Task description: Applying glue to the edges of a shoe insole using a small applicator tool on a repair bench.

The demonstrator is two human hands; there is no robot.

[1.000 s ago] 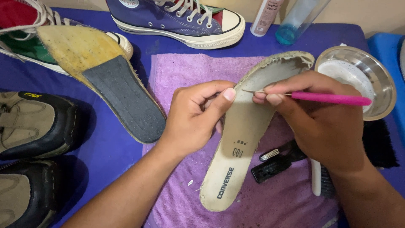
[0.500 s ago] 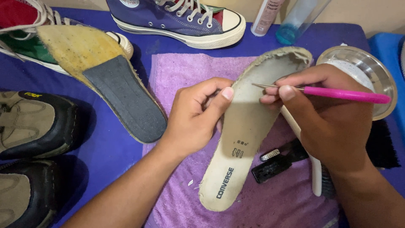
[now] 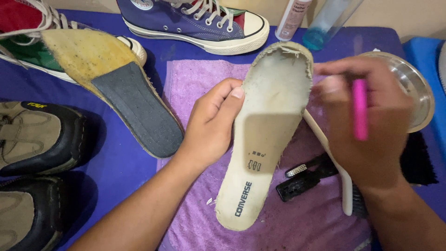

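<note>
Fingers (image 3: 222,100) of the left hand (image 3: 211,128) are clamped on the left edge of a worn cream insole (image 3: 269,135), thumb pressed on its upper face, holding it tilted above a purple towel (image 3: 195,88) with the heel end nearest the camera and the frayed toe end pointing away. To the right of that grip, the right hand (image 3: 371,130), blurred, has its fingers closed around a slim pink tool (image 3: 360,109) held roughly upright just beside the insole's right edge; the tool's tip cannot be made out. Under the right hand, on the towel, lie a white-handled brush (image 3: 332,160), a small black brush with a metal band (image 3: 302,179) and a dark bristled brush (image 3: 418,160). Left of the left hand, on the blue tabletop (image 3: 125,162), a second insole (image 3: 116,88) lies with a yellowed forepart and a dark grey heel section, and further left two tan-and-black shoes (image 3: 32,139) sit at the frame's edge. Beyond the right hand stands a metal bowl (image 3: 418,93). Farther still, beyond the fingers, a navy high-top sneaker (image 3: 195,23) lies on its side, a red-and-green sneaker (image 3: 23,42) rests at far left, and a white bottle (image 3: 292,18) and a clear bottle with blue liquid (image 3: 327,28) stand near the wall.
</note>
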